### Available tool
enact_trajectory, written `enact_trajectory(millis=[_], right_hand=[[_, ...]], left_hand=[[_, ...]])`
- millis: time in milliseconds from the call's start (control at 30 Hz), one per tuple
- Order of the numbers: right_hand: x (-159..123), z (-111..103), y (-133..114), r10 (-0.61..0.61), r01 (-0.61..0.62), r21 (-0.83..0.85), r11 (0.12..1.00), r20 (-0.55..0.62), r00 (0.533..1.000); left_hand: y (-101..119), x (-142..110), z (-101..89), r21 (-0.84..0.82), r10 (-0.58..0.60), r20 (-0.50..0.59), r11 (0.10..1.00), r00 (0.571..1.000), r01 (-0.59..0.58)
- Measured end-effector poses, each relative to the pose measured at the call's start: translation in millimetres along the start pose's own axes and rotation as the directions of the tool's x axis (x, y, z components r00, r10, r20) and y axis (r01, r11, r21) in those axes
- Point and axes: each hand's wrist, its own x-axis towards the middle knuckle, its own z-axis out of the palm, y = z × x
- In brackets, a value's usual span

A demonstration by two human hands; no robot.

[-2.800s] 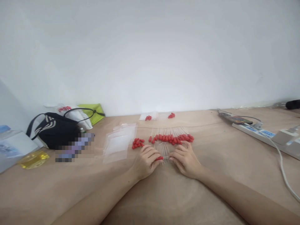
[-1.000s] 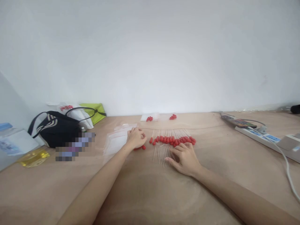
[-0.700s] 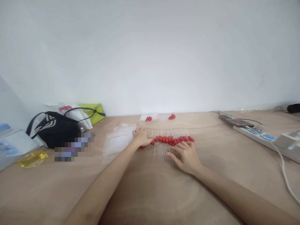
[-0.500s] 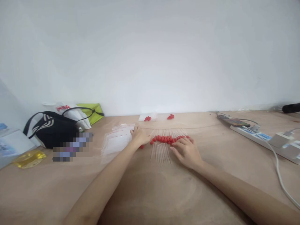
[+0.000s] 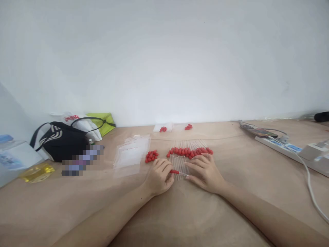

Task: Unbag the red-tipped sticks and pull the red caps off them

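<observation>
Between both hands is a thin clear tube [image 5: 184,174] with a red rubber bulb [image 5: 174,171] on its left end. My left hand [image 5: 159,175] is closed, pinching the bulb between thumb and fingers. The fingers of my right hand [image 5: 207,172] pinch the tube near its right end. Just beyond the hands lies a row of red rubber bulbs [image 5: 190,153], with more thin clear tubes [image 5: 178,161] stretching in front of and behind it. A loose pile of red bulbs [image 5: 151,156] sits behind my left hand.
Clear plastic bags [image 5: 130,156] lie left of the pile. Two small red bunches [image 5: 162,129] rest on bags near the wall. A black bag [image 5: 65,142] and a yellow pouch [image 5: 38,172] are at left; a power strip [image 5: 280,145] with a white cable [image 5: 308,185] at right.
My left hand has come back toward me and to the right from the pile, now with a red bulb at the tube. My right hand is slightly nearer, fingers on the tube.
</observation>
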Motion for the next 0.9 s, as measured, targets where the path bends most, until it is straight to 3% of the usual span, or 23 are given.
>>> enact_trajectory(millis=[333,533,900], right_hand=[[0.0,8.1,-5.9,-0.013,0.015,0.043,0.999,-0.029,0.999],[-0.8,5.5,-8.6,-0.059,0.059,0.023,0.998,-0.038,0.998],[-4.1,-1.2,-10.7,-0.110,0.110,-0.005,0.994,-0.103,0.989]], left_hand=[[-2.9,-0.4,0.4,-0.041,-0.005,0.004,0.999,1.000,0.005],[-3.4,0.8,-0.7,-0.026,0.108,0.001,0.994,0.994,-0.108],[1.2,0.3,-6.3,-0.020,0.209,-0.009,0.978,0.978,-0.209]])
